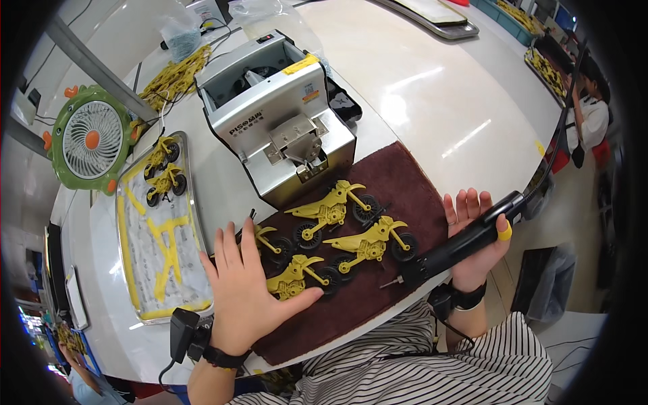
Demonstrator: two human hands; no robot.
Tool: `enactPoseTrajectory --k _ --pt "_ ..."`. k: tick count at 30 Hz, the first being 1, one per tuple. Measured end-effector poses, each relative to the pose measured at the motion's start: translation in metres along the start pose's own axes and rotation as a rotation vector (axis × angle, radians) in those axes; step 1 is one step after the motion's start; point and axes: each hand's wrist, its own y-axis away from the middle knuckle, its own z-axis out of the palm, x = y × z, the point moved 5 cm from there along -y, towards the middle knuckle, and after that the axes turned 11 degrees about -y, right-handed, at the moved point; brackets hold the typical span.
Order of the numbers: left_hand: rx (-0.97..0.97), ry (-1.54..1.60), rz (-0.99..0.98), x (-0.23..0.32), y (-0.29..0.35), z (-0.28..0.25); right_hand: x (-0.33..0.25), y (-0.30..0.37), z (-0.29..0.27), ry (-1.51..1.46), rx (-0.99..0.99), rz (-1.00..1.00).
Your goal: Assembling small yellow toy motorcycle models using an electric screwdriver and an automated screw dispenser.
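Yellow toy motorcycles with black wheels lie on a dark brown cloth mat [403, 177]. Two of them, an upper motorcycle [329, 210] and a right-hand motorcycle [370, 244], show whole. My left hand [244, 300] is spread flat with fingers apart over the left side of the mat, its thumb beside a lower motorcycle [291, 278]. Another motorcycle [263, 233] is partly hidden behind its fingers. At the mat's right edge, my right hand [476, 268] holds a black electric screwdriver [459, 244] across the palm, fingers stretched up; the metal bit points left, near the right-hand motorcycle.
A silver screw-feeding machine [283, 128] stands behind the mat. To the left is a metal tray [125, 266] with paper, yellow tape and two toy motorcycles [165, 177]. A green fan [93, 140] and yellow parts [177, 75] sit beyond. People work at both sides.
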Motion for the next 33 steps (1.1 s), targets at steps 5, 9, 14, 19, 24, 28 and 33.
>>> enactPoseTrajectory --k 5,9,14,19,24,28,33 --pt "-0.009 0.084 0.115 0.015 0.000 0.000 -0.001 -0.002 0.001 0.017 0.030 -0.009" --pt "0.001 0.030 0.135 0.023 -0.004 0.005 -0.002 -0.002 0.000 0.010 0.026 -0.001" --pt "0.009 0.096 0.109 0.022 0.000 0.014 0.000 -0.001 0.002 0.008 0.049 0.000" --pt "-0.020 0.056 0.124 0.025 0.008 0.012 -0.001 -0.001 0.002 0.011 0.058 -0.008" --pt "0.005 0.137 0.110 0.018 -0.003 -0.027 0.000 -0.002 0.002 0.005 0.072 0.011" --pt "0.185 0.335 0.357 0.040 -0.029 -0.047 -0.004 0.000 0.000 -0.001 0.090 0.007" --pt "0.171 0.188 0.530 0.074 -0.039 -0.012 -0.001 0.003 0.004 -0.131 0.133 0.085"
